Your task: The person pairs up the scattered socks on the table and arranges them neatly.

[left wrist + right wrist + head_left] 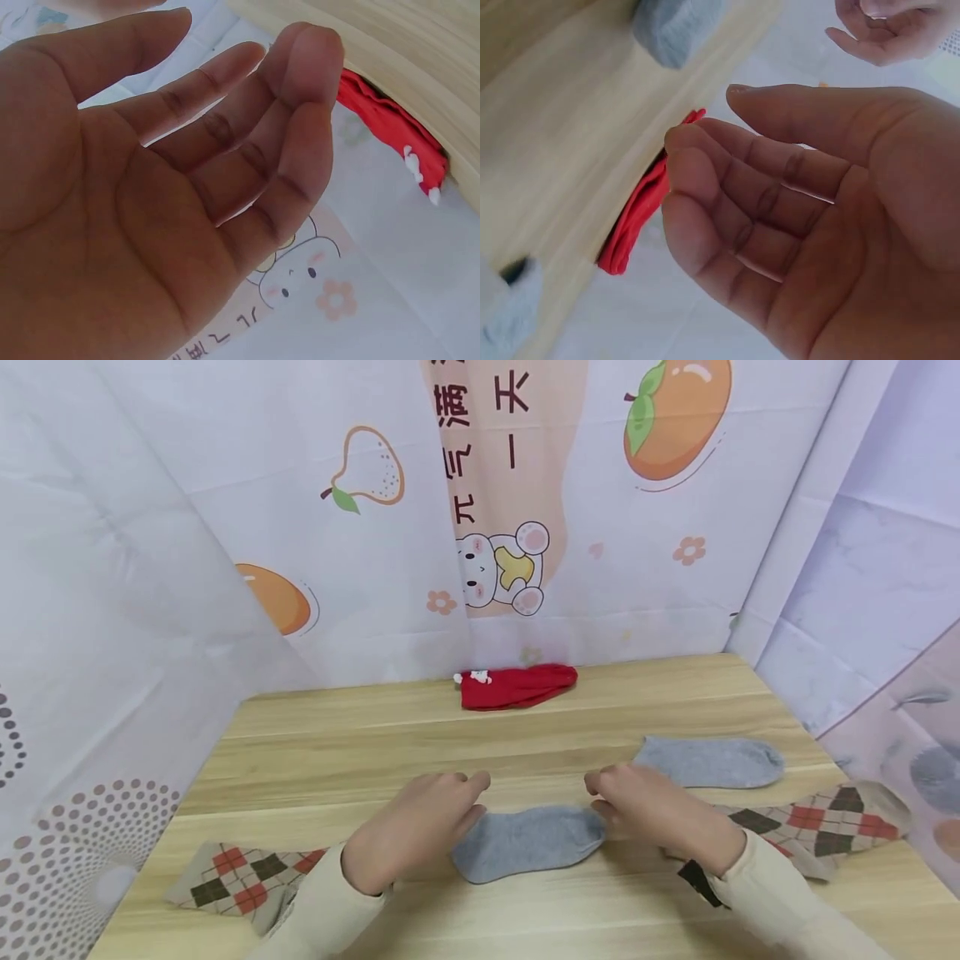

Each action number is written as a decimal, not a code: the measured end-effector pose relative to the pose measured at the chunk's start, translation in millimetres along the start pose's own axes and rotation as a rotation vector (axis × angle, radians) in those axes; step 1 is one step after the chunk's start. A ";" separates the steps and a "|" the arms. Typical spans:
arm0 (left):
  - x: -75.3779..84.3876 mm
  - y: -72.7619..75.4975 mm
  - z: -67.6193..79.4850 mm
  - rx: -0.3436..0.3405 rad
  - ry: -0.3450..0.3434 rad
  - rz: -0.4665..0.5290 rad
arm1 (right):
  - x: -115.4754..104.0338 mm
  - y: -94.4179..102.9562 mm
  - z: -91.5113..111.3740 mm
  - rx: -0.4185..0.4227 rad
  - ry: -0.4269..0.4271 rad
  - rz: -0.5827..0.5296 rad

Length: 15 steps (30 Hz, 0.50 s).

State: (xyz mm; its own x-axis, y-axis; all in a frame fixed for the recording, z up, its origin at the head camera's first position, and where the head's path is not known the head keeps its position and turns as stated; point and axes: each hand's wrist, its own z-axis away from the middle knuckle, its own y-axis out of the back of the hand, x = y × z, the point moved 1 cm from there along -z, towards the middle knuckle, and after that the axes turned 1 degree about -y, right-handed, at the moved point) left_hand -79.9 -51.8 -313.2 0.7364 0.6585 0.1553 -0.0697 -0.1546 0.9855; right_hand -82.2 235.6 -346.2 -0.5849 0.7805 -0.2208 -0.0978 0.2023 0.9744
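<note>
A grey sock [528, 842] lies flat on the wooden table between my two hands. My left hand [417, 824] hovers by its left end, its fingers loosely bent and its palm bare in the left wrist view. Close to the sock's right end is my right hand [651, 806], also holding nothing, with relaxed fingers in the right wrist view. A second grey sock [712, 762] lies beyond my right hand. One argyle sock [240, 878] is partly covered by my left sleeve; another argyle sock [825, 827] lies partly behind my right wrist.
A red sock [517, 687] with a white figure rests at the back edge of the wooden table [360, 743]. Printed white curtains [390, 552] hang close behind the table and along both sides.
</note>
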 end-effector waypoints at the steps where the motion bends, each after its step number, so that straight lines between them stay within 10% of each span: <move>1: 0.6 -0.1 -2.9 0.000 -0.009 0.006 | 0.6 1.2 -0.1 0.003 -0.002 0.002; 15: 20.1 6.6 -45.5 -0.001 -0.068 0.029 | 28.3 34.4 8.5 0.012 -0.128 -0.060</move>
State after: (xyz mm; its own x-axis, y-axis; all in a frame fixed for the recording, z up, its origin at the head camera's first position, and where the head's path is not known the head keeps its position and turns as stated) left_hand -96.2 -6.0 -300.5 0.7781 0.6020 0.1791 -0.0924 -0.1722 0.9807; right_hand -95.3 269.7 -319.3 -0.4707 0.8356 -0.2832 -0.1199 0.2574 0.9588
